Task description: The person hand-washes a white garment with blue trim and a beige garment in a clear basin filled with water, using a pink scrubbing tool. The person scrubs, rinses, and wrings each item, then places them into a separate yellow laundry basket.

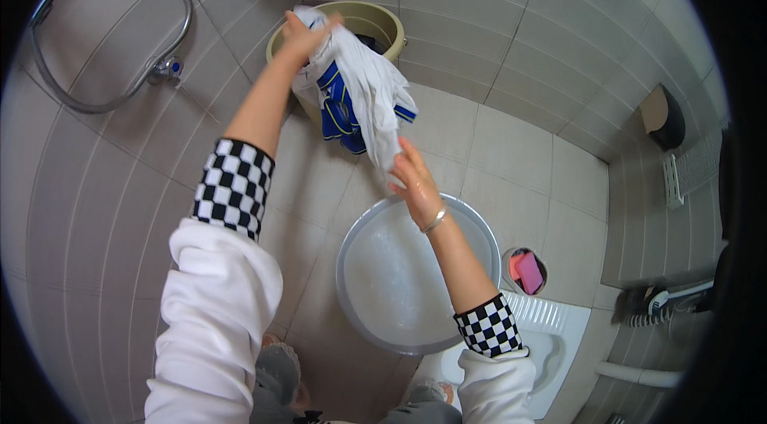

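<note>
A white garment with blue and yellow trim (368, 88) hangs over the front rim of a beige plastic bucket (392, 28). My left hand (305, 37) is at the garment's upper end, over the bucket, its fingers spread and blurred; its hold on the cloth is unclear. My right hand (416, 181), wet and with a bracelet at the wrist, touches the garment's lower end above a large round basin (389, 280). Cloudy water fills the basin. Something dark lies inside the bucket.
A round container with pink soap bars (528, 273) stands right of the basin, by a white squat toilet (554, 346). A shower hose (186, 10) and valve (168, 68) are on the left wall. A brush (659, 301) and a white pipe (638, 375) are at the right.
</note>
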Tool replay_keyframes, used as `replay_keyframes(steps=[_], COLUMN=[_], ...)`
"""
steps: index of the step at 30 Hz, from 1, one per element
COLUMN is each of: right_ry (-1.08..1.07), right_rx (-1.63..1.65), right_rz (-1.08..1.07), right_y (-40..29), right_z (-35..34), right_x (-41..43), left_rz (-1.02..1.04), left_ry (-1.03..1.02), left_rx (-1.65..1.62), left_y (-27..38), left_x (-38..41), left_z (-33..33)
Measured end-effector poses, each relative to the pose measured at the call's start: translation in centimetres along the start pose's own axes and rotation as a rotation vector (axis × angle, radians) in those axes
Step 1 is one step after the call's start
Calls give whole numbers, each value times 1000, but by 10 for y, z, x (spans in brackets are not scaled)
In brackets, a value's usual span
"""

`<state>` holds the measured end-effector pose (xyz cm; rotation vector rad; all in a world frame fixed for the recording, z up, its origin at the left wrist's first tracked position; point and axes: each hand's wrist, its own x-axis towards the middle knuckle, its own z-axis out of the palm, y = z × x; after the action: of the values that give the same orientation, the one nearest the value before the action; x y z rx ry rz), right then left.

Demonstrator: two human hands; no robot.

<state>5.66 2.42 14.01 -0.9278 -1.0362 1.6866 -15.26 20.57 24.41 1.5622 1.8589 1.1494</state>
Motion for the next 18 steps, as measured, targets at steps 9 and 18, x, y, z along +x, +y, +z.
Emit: replay_keyframes(steps=[9,18], right_ry=[26,10], right_rx=[-675,-1275], right_rz=[-3,71], right_y=[67,71], right_z=[-51,-107], right_x=[-24,-162], left_rz=[495,352], left_ry=[19,45], left_rx=[748,1169], left_y=[-41,-12], left_x=[-48,-60], left_z=[52,57])
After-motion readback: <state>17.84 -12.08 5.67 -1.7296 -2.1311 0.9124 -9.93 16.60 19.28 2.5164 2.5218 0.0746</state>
